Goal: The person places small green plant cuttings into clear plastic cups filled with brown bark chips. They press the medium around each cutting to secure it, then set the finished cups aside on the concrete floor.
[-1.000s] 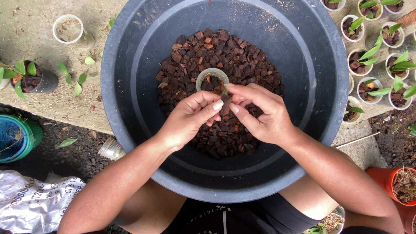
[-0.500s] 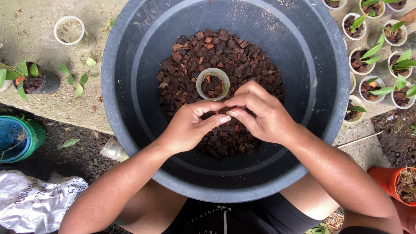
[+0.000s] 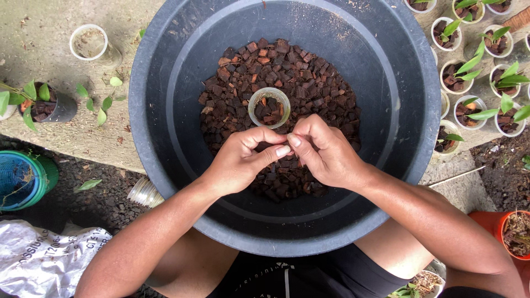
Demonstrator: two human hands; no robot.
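A large dark grey tub holds a heap of brown bark chips. A small clear cup, partly filled with chips, stands upright in the middle of the heap. My left hand and my right hand meet just in front of the cup, low over the chips. Their thumbs and forefingers are pinched together tip to tip on a small bark piece that the fingers almost entirely hide. Neither hand touches the cup.
Several white cups with green seedlings stand to the right of the tub. On the left are an empty clear cup, a dark potted seedling, a blue-green basket and a white sack. An orange pot is at the lower right.
Both hands have drawn back from the cup's rim toward me, staying pinched together. The cup has not moved.
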